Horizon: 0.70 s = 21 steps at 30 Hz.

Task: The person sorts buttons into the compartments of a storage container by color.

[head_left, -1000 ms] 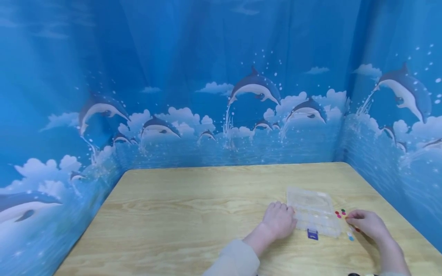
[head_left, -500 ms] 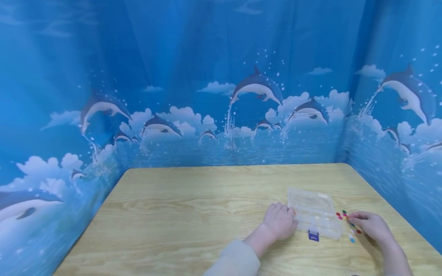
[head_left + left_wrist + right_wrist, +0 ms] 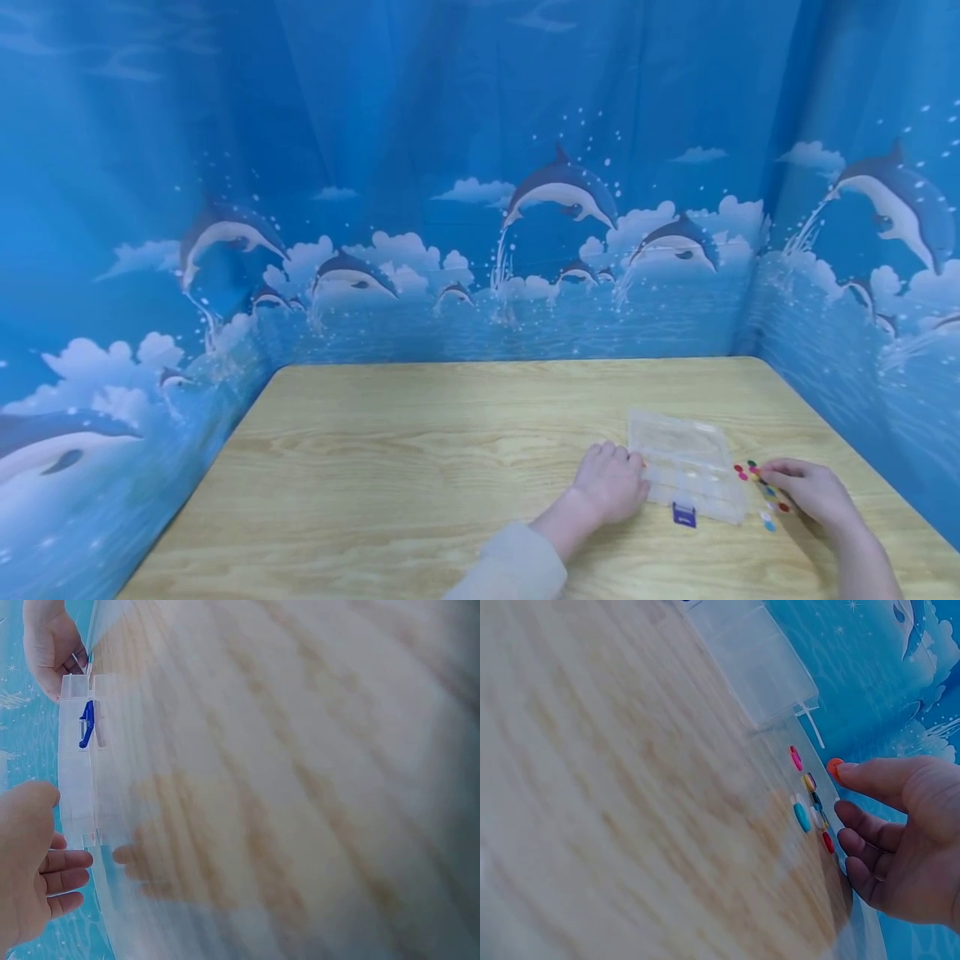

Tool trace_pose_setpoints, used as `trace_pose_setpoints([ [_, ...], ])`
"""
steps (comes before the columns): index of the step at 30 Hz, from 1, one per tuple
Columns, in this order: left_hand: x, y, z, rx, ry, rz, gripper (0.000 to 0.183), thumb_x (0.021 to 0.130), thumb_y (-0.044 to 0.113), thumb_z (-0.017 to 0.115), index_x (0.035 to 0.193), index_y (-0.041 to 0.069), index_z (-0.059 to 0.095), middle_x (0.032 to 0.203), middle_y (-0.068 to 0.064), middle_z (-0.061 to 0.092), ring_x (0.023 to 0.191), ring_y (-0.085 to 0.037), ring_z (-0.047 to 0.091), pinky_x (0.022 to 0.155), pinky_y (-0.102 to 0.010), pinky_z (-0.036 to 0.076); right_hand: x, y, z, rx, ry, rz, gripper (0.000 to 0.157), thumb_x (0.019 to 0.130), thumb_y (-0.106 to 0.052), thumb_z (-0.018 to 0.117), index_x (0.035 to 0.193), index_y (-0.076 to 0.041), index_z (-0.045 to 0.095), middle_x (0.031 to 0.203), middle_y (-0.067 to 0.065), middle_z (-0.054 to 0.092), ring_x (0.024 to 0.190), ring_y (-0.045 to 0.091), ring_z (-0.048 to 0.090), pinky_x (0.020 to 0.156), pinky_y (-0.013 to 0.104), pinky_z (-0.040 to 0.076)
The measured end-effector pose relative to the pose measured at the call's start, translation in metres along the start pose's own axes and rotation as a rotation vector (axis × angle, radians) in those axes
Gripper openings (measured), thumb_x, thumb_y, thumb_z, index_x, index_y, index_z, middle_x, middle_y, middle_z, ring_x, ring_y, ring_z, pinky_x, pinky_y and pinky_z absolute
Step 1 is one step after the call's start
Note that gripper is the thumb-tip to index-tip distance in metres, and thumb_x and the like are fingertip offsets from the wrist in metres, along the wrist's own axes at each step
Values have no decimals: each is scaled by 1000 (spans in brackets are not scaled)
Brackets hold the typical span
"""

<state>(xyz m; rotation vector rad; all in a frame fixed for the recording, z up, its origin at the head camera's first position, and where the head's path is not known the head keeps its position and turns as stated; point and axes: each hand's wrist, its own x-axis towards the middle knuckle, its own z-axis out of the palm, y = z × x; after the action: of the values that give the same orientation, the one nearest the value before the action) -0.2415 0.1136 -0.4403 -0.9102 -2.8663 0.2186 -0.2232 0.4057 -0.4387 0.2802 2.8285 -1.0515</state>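
Observation:
A clear plastic compartment box (image 3: pixel 693 487) lies with its lid (image 3: pixel 675 435) folded back on the wooden table. My left hand (image 3: pixel 611 482) rests against the box's left end; in the left wrist view its fingers are loosely extended beside that end. At the right side of the box, my right hand (image 3: pixel 813 492) pinches an orange button (image 3: pixel 835 766) at its thumb tip. Below and beside those fingers lie several small buttons: pink (image 3: pixel 796 758), turquoise (image 3: pixel 802 817) and red (image 3: pixel 828 842) among them. A purple latch (image 3: pixel 684 514) sticks out from the box's front edge.
The wooden table (image 3: pixel 420 467) extends to the left and behind the box. A blue curtain (image 3: pixel 420 325) with printed dolphins hangs along its back and sides.
My right fingers have risen slightly with the orange button, and more of the buttons under them show. My left hand stays at the box's end. The head view has shifted slightly.

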Motion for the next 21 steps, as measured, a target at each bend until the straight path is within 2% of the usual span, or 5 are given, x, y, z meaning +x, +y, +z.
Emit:
trace_pose_setpoints([
  [2,0,0,0,-5,-2,-3,37,95,51,36,116,25,53,99,10,54,90,-6,47,82,-22,37,0,-1,0,3,7,1,59,91,-46,50,116,7,56,109,30,52,102,42,45,82,53,35],
  [6,0,1,1,-11,-5,-2,37,95,51,36,116,25,53,98,10,55,88,-6,47,80,-22,37,-2,-2,3,69,30,-5,56,92,-41,53,116,9,56,93,13,59,86,23,49,73,38,38],
  [8,0,1,1,-17,-3,-4,37,95,52,37,115,25,53,97,10,55,87,-6,47,79,-22,37,-3,-4,5,133,29,-14,55,92,-39,55,116,11,54,92,6,60,82,12,48,69,30,39],
  [12,0,1,1,-34,3,-11,36,95,51,38,114,25,53,97,10,54,87,-6,47,80,-22,37,-3,-10,7,192,15,-50,56,93,-38,53,117,12,52,100,7,61,79,6,49,64,27,44],
  [21,0,0,1,-35,17,-12,34,95,50,38,113,25,54,97,10,54,87,-5,47,80,-22,37,4,-28,4,65,44,-82,56,94,-42,48,115,10,55,101,16,63,89,23,54,71,38,41],
])
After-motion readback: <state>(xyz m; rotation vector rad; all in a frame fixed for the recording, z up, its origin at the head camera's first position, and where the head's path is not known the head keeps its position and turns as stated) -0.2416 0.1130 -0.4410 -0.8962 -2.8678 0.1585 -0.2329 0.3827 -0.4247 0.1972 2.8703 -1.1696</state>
